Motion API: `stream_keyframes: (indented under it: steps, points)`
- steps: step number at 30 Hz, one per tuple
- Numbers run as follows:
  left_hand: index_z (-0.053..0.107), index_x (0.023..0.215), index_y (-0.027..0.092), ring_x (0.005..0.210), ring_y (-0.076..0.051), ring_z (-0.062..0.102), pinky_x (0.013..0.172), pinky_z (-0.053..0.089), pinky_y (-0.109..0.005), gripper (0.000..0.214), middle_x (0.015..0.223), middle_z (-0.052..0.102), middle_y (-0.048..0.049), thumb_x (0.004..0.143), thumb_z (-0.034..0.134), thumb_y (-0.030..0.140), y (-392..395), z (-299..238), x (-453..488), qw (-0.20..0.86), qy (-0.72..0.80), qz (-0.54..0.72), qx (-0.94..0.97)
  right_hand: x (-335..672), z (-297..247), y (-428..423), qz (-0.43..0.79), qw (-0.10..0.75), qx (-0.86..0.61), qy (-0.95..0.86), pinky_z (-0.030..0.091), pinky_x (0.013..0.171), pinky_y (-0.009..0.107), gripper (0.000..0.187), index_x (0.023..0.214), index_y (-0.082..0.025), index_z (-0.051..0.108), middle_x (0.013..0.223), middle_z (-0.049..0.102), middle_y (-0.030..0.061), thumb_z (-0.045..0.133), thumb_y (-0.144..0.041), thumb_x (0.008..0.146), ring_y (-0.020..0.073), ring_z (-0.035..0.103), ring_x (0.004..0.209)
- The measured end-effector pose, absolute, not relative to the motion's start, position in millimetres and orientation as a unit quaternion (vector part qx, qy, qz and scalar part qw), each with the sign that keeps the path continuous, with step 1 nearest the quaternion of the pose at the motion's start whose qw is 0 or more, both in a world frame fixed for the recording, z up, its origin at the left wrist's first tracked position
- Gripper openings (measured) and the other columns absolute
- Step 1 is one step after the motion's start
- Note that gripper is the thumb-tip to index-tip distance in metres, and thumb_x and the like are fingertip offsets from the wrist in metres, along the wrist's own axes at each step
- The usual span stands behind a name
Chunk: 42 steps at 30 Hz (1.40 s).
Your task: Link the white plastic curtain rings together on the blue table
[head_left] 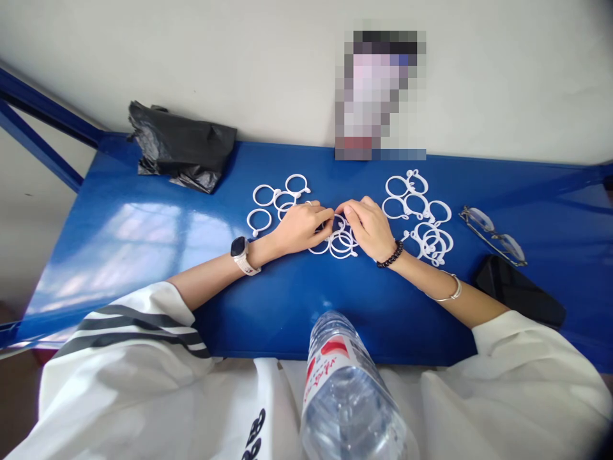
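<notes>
My left hand (304,227) and my right hand (366,227) meet at the middle of the blue table (143,236), fingertips together, pinched on a white plastic ring (338,225). Under and between them lies a small heap of white rings (341,244). A group of several white rings (278,198) lies just left of my left hand. Another, larger group of white rings (421,214) lies to the right of my right hand. I wear a watch on the left wrist and a dark bead bracelet on the right.
A crumpled black plastic bag (179,147) sits at the back left. Glasses (493,235) and a black case (520,291) lie at the right. A clear water bottle (347,390) stands in my lap at the table's front edge. A white wall is behind.
</notes>
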<state>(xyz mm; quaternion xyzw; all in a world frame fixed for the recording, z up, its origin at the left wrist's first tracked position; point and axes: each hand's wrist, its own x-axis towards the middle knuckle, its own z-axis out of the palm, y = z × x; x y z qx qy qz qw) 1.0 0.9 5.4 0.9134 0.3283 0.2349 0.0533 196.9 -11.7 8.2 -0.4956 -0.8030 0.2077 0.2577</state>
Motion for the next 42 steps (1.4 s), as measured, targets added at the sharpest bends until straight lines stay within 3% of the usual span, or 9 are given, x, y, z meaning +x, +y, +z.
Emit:
stream_keyframes:
  steps: [7,12,18,26,33,38,42]
  points:
    - [0.061,0.077,0.015,0.06,-0.015,0.055,0.054,0.033,-0.027,0.025,0.063,0.061,-0.0036,0.094,0.043,0.02,1.7,5.6,1.1,0.057,0.325,0.233,0.915,196.0,9.9,-11.8,0.207,0.243,-0.501,-0.805,0.039,0.077,0.036,0.048,0.086,-0.022,0.062,0.092,0.073,0.0051,0.022,-0.041,0.105,0.0212,0.059,0.083]
    - [0.061,0.078,0.016,0.061,-0.016,0.055,0.054,0.032,-0.027,0.026,0.064,0.061,-0.0037,0.095,0.042,0.021,1.5,6.2,0.5,0.067,0.33,0.216,0.916,195.0,11.8,-13.2,0.238,0.287,-0.493,-0.786,0.043,0.08,0.033,0.049,0.088,-0.02,0.062,0.093,0.072,0.0069,0.022,-0.044,0.105,0.0201,0.064,0.089]
    - [0.061,0.078,0.016,0.062,-0.015,0.055,0.056,0.033,-0.026,0.027,0.065,0.061,-0.004,0.095,0.04,0.021,0.8,6.8,0.2,0.07,0.335,0.202,0.918,194.8,18.2,-17.3,0.276,0.323,-0.522,-0.74,0.037,0.058,0.028,0.056,0.091,-0.021,0.065,0.068,0.063,0.0008,0.023,-0.056,0.103,0.0135,0.057,0.06]
    - [0.059,0.077,0.016,0.062,-0.016,0.054,0.056,0.033,-0.027,0.027,0.064,0.061,-0.0041,0.095,0.04,0.022,1.6,7.0,0.5,0.079,0.332,0.205,0.917,194.9,23.6,-19.6,0.265,0.365,-0.517,-0.727,0.034,0.053,0.028,0.057,0.08,-0.021,0.065,0.05,0.046,-0.0033,0.027,-0.058,0.101,0.0113,0.045,0.047]
    - [0.059,0.078,0.016,0.063,-0.016,0.055,0.057,0.032,-0.027,0.025,0.066,0.061,-0.0047,0.095,0.041,0.021,1.2,8.7,0.6,0.091,0.33,0.207,0.916,195.1,23.3,-21.0,0.248,0.431,-0.512,-0.7,0.036,0.051,0.03,0.046,0.086,-0.022,0.064,0.065,0.058,-0.0002,0.034,-0.054,0.101,0.0111,0.043,0.048]
    - [0.059,0.079,0.016,0.062,-0.016,0.055,0.057,0.033,-0.027,0.025,0.066,0.062,-0.0043,0.095,0.041,0.021,1.5,9.0,0.4,0.085,0.33,0.206,0.917,196.7,17.9,-21.5,0.235,0.469,-0.502,-0.688,0.036,0.05,0.03,0.038,0.091,-0.023,0.063,0.066,0.055,-0.0006,0.036,-0.048,0.102,0.011,0.039,0.047]
    - [0.059,0.079,0.016,0.062,-0.016,0.055,0.057,0.034,-0.027,0.025,0.065,0.062,-0.0041,0.095,0.041,0.02,1.6,8.9,0.1,0.086,0.324,0.211,0.918,198.0,14.2,-22.9,0.204,0.496,-0.51,-0.673,0.043,0.057,0.033,0.039,0.096,-0.025,0.063,0.076,0.057,0.0027,0.032,-0.048,0.102,0.0155,0.048,0.059]
